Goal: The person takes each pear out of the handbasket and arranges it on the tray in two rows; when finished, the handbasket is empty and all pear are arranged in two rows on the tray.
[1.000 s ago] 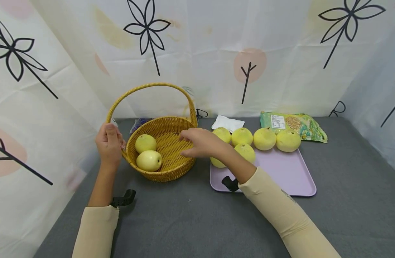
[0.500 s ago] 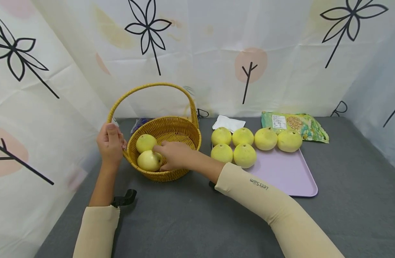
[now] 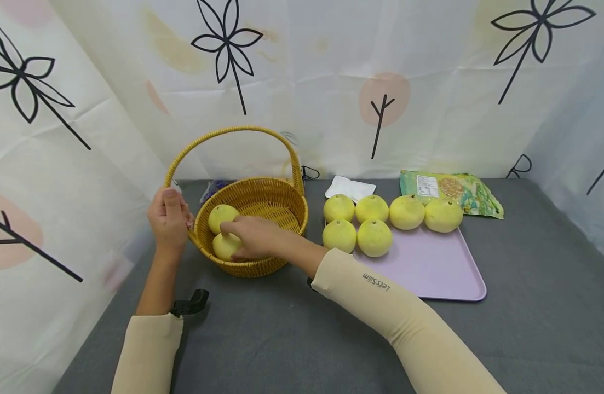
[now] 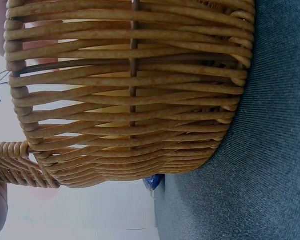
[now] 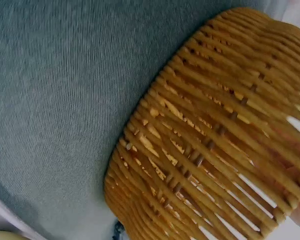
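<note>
A golden wicker basket (image 3: pixel 282 210) with a tall arched handle stands on the grey cloth, tilted a little. My left hand (image 3: pixel 168 221) grips the left foot of that handle. Inside, at the left, lie two round pale-yellow fruits. My right hand (image 3: pixel 254 237) reaches over the basket's right side and holds the front fruit (image 3: pixel 225 247), thumb and fingers about it. Against it, further back, rests the other fruit (image 3: pixel 223 218). Both wrist views are filled mostly by woven basket wall (image 4: pixel 130 100), which hides much of the hands.
A lilac tray (image 3: pixel 430 268) lies to the right, with several similar yellow fruits (image 3: pixel 374 238) in rows at its back and left. Behind it are a white packet (image 3: pixel 350 189) and a green printed bag (image 3: pixel 454 191). A purple-blue packet (image 3: pixel 214 190) shows behind the basket.
My right hand has moved left into the basket and taken hold of the front fruit, which has turned, its dark dimple out of sight. My left hand has kept its place.
</note>
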`<action>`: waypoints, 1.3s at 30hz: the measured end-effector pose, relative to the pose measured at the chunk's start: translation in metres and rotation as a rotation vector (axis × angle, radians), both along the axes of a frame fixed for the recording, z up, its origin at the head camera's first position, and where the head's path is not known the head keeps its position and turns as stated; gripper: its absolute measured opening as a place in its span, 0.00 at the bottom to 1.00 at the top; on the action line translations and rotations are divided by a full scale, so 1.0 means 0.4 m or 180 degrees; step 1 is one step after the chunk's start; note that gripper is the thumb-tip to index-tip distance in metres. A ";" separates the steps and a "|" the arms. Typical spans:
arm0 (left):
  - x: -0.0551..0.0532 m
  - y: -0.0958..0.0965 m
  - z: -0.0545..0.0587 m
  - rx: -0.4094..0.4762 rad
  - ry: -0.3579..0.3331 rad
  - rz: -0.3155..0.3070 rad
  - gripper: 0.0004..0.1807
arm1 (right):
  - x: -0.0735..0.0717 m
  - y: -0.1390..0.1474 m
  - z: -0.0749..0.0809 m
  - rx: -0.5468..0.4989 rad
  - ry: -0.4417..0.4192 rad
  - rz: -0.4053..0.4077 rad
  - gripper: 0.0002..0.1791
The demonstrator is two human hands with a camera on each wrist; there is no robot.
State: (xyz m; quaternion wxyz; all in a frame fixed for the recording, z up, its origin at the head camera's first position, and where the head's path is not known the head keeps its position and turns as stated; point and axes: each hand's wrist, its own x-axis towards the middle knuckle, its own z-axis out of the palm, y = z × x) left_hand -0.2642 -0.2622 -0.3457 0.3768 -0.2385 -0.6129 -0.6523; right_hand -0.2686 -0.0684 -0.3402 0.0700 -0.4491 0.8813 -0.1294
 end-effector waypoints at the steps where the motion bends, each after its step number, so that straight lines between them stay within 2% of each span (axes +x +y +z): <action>1: -0.001 0.001 0.000 -0.0008 0.0000 -0.0013 0.26 | 0.001 0.002 0.001 -0.0025 0.0000 -0.0007 0.27; 4: -0.004 0.005 -0.001 -0.0026 0.0008 -0.0035 0.26 | 0.003 0.008 0.004 0.0040 0.0013 -0.0009 0.26; 11: -0.002 0.005 -0.002 0.0007 0.0051 -0.0019 0.27 | 0.006 0.018 0.009 0.0332 0.0103 0.0038 0.34; 20: -0.001 0.004 -0.005 0.0000 0.0024 -0.0008 0.27 | -0.003 0.019 0.015 0.0302 -0.0212 0.0155 0.28; 23: -0.001 0.003 -0.002 -0.0016 0.0027 0.0018 0.28 | -0.006 0.019 0.019 0.0380 -0.0268 0.0095 0.31; 28: -0.004 0.005 0.002 -0.0047 0.0063 0.0023 0.29 | -0.011 0.029 0.020 0.0474 -0.0190 -0.0005 0.37; 32: -0.005 0.005 0.002 -0.0069 0.0067 0.0053 0.28 | -0.019 0.041 0.016 0.0425 -0.0162 0.0006 0.36; 39: -0.001 0.007 0.002 -0.0021 0.0021 0.0034 0.28 | -0.027 0.065 0.007 0.0158 -0.0277 -0.0002 0.36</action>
